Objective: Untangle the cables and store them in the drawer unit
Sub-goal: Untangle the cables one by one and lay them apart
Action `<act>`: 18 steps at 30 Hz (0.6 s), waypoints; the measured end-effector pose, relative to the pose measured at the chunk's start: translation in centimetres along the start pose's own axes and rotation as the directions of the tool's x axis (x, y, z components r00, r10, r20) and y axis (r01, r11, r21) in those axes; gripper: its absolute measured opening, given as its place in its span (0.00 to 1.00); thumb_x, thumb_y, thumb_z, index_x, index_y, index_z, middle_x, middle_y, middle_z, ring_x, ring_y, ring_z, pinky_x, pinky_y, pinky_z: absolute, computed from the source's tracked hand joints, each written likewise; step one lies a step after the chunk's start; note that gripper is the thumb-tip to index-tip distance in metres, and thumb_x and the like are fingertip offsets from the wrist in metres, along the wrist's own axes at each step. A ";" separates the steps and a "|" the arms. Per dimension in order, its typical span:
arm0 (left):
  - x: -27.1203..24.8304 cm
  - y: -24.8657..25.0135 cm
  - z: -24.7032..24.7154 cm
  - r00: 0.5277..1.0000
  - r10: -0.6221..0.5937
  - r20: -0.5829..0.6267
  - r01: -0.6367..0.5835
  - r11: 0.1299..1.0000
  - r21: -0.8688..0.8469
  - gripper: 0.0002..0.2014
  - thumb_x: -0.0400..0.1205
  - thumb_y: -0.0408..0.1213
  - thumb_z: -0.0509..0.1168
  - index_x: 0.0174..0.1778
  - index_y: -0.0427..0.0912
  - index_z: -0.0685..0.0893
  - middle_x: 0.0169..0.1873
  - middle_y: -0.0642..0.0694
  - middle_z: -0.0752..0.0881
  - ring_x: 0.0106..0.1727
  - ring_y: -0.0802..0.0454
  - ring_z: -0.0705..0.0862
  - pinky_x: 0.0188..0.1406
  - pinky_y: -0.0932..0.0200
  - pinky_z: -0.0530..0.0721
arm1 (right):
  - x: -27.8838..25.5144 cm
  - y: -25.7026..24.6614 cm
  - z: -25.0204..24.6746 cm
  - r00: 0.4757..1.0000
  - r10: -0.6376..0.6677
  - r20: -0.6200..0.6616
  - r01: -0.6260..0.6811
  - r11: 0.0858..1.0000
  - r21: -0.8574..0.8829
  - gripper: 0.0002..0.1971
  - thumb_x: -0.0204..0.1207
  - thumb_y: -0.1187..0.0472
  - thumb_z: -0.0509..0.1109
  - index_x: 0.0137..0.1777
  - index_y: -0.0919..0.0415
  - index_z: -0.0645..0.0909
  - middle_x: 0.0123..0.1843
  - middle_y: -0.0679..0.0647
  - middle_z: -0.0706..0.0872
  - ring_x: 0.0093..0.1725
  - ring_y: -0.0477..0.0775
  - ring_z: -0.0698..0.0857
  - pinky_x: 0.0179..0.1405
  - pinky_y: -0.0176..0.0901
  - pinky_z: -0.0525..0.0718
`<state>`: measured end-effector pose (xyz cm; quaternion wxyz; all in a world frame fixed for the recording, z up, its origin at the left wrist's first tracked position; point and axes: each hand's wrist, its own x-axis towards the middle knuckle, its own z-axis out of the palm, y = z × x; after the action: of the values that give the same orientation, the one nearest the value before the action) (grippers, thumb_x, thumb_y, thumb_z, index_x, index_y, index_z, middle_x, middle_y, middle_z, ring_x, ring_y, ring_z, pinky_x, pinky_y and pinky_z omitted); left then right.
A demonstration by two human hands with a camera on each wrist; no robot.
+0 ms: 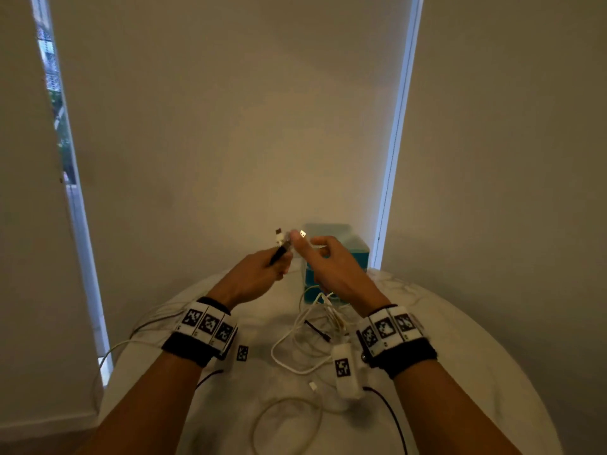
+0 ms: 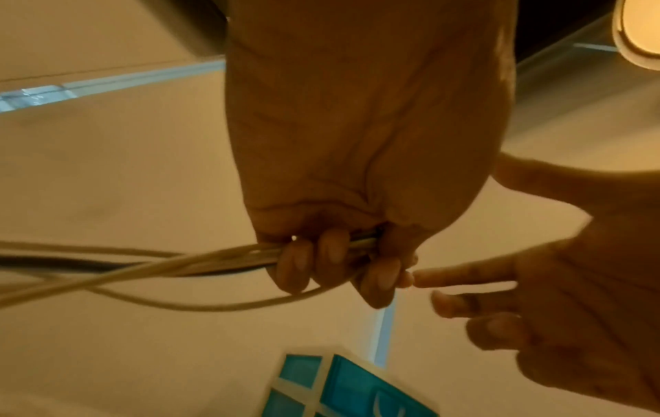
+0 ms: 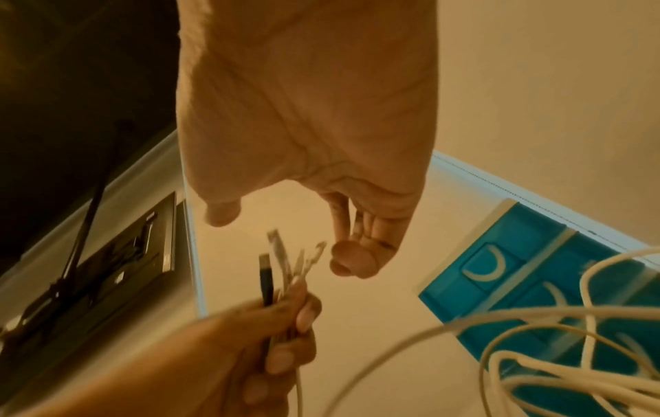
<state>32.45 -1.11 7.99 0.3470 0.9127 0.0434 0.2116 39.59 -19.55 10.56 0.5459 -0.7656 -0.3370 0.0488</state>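
Round white table (image 1: 476, 339) carrying the job, teal drawer unit (image 1: 356, 254) upright at its far edge against the blind, drawers apparently closed. Loose tangle of white cables (image 1: 305, 336) heaped on the tabletop just in front of the unit, one loop trailing toward the near edge, a black cable (image 1: 389, 412) running off near the right forearm. Left hand (image 1: 259, 274) raised above the table, fingers curled tight round a bundle of plug ends (image 3: 285, 262), one black and several white, cords trailing back out of the fist. Right hand (image 1: 331, 264) just beside it, fingers relaxed and spread, thumb and forefinger close to the plug tips; right wrist view shows nothing pinched. Bundle long axis angled up and away, plugs pointing toward the blind, slack hanging down to the heap. Handling, as a judgement: light, limp, no shape of their own, jackets fairly slick, prone to snag where loops cross. Best hold at the rigid plug housings, then feed one cord at a time through the tangle; hard pulling likely to tighten knots and strain the plug necks. Nothing stored yet.
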 end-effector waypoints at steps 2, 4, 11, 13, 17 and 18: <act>-0.3 0.5 0.6 0.995 0.012 0.094 -0.021 0.995 0.094 0.17 0.95 0.53 0.55 0.55 0.47 0.85 0.49 0.51 0.90 0.52 0.52 0.88 0.64 0.42 0.87 | 0.2 0.3 1.1 1.000 0.009 -0.003 -0.009 0.997 -0.077 0.52 0.59 0.10 0.68 0.72 0.47 0.70 0.60 0.47 0.87 0.55 0.47 0.88 0.56 0.49 0.88; -0.7 0.7 1.0 0.985 0.020 0.171 -0.051 0.982 0.180 0.18 0.95 0.52 0.54 0.56 0.45 0.84 0.50 0.49 0.90 0.52 0.50 0.88 0.62 0.43 0.87 | 0.6 0.8 2.0 0.998 0.000 -0.069 -0.006 0.996 -0.091 0.46 0.64 0.16 0.73 0.70 0.50 0.74 0.59 0.45 0.87 0.57 0.47 0.87 0.57 0.48 0.87; -0.9 1.0 1.4 0.971 0.038 0.235 -0.120 0.931 0.345 0.09 0.96 0.45 0.52 0.53 0.53 0.75 0.40 0.59 0.82 0.43 0.53 0.82 0.48 0.50 0.82 | 2.1 2.3 3.8 0.948 -0.228 -0.221 0.183 0.961 -0.208 0.14 0.88 0.45 0.70 0.53 0.57 0.84 0.43 0.50 0.90 0.44 0.46 0.88 0.48 0.44 0.87; -0.6 1.1 1.4 0.971 0.013 0.239 -0.131 0.863 0.487 0.06 0.95 0.42 0.53 0.54 0.56 0.73 0.40 0.62 0.81 0.53 0.51 0.80 0.59 0.44 0.83 | 2.0 2.5 4.0 0.930 -0.287 -0.230 0.233 0.943 -0.236 0.09 0.90 0.49 0.67 0.58 0.54 0.81 0.40 0.47 0.88 0.41 0.43 0.88 0.43 0.39 0.87; -0.1 1.8 1.3 0.974 -0.028 0.226 -0.128 0.754 0.644 0.08 0.91 0.38 0.58 0.49 0.55 0.75 0.46 0.59 0.82 0.62 0.48 0.75 0.72 0.37 0.72 | 1.9 2.6 3.9 0.909 -0.320 -0.266 0.252 0.932 -0.259 0.15 0.88 0.45 0.70 0.51 0.56 0.85 0.38 0.47 0.88 0.40 0.42 0.87 0.44 0.40 0.88; -0.1 2.0 1.1 0.968 -0.033 0.249 -0.120 0.811 0.573 0.08 0.91 0.36 0.58 0.50 0.53 0.77 0.45 0.58 0.83 0.60 0.47 0.79 0.69 0.39 0.76 | 2.1 2.6 3.7 0.912 -0.306 -0.274 0.241 0.939 -0.246 0.17 0.86 0.42 0.73 0.48 0.56 0.85 0.39 0.47 0.89 0.40 0.43 0.88 0.45 0.40 0.88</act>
<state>32.65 -3.34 8.50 0.0479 0.9947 0.0416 0.0805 40.74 -15.85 7.38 0.5106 -0.7611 -0.3554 -0.1838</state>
